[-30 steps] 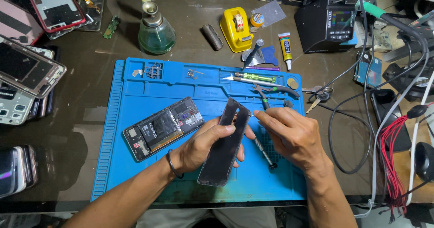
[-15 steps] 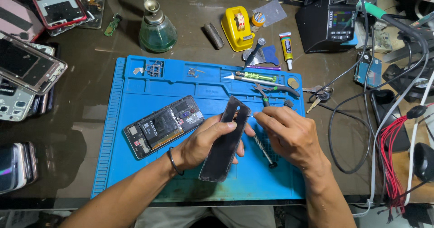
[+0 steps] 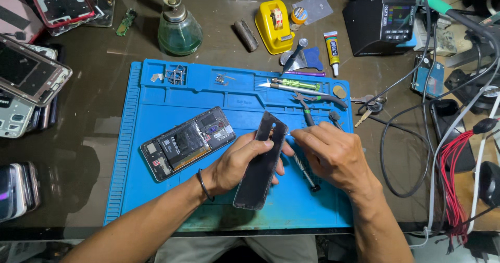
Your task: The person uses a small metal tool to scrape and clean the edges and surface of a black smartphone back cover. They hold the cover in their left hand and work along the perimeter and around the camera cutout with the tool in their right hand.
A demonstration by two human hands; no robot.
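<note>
My left hand (image 3: 238, 163) grips a dark phone back cover (image 3: 259, 169), holding it tilted on edge over the blue work mat (image 3: 156, 96). My right hand (image 3: 333, 156) is pinched at the cover's upper right edge, its fingertips touching it near the top. What the right fingers hold is too small to tell. An opened phone (image 3: 186, 142) with exposed battery and boards lies on the mat to the left of my left hand. A thin screwdriver (image 3: 306, 173) lies on the mat under my right hand.
Tweezers, pliers and a green-handled tool (image 3: 297, 86) lie along the mat's upper right. A green glass bottle (image 3: 179, 28), yellow box (image 3: 273, 26), glue tube (image 3: 332, 46) and black station (image 3: 385, 20) stand behind. Phone frames (image 3: 31, 75) crowd the left; cables (image 3: 453, 179) trail right.
The back cover has stayed in my left hand, shifted only slightly. My right fingers have stayed at its upper edge with little movement.
</note>
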